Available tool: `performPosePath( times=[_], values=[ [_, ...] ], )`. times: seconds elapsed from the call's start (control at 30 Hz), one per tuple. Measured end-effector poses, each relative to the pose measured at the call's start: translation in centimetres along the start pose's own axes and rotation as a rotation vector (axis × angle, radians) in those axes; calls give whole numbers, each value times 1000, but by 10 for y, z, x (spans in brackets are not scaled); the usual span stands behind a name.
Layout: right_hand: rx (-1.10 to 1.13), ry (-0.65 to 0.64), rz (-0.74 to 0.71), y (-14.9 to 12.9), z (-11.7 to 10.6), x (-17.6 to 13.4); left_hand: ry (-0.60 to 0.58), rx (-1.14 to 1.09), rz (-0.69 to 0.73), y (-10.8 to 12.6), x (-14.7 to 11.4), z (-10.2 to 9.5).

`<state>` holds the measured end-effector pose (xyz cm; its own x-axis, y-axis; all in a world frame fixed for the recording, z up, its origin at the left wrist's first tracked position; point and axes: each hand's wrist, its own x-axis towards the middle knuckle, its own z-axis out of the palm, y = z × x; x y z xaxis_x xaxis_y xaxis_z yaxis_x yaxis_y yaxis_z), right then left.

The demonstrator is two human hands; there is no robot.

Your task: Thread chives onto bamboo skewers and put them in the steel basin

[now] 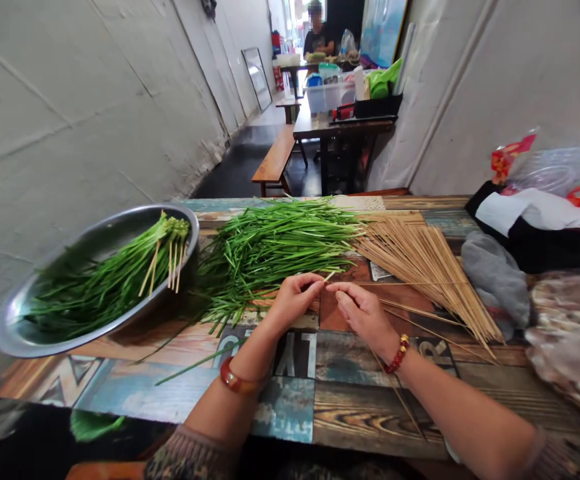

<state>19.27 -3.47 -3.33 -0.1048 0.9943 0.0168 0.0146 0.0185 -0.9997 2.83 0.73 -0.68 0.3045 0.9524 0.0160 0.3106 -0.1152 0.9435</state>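
Observation:
My left hand [295, 297] is closed in a pinch, with the pale end of a garlic chive [329, 275] showing at its fingertips. Almost touching it, my right hand [363, 313] pinches a thin bamboo skewer [420, 284] that points off to the right. Behind my hands lies a broad heap of green garlic chives [280, 233], cut ends toward the right. A fan of bamboo skewers [420, 267] rests right of the heap. At the left, a steel basin [120, 330] holds chives [100, 287] threaded in bunches on skewers.
The patchwork wooden table [370, 413] carries a loose skewer [400, 393] by my right wrist and a stray chive [195, 363]. Grey plastic [495, 280] and a filled clear bag [570, 333] stand right. Beyond are a bench [276, 157], another table and a seated person [319, 40].

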Motion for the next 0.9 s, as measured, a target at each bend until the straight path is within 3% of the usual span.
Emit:
performPosePath(
  times=[0.27,0.9],
  values=[
    [-181,8,-7,1,1,-3,52,-27,47,3,-8,-4],
    [-190,-30,-20,1,-2,-2,47,28,77,7,-9,0]
  ],
)
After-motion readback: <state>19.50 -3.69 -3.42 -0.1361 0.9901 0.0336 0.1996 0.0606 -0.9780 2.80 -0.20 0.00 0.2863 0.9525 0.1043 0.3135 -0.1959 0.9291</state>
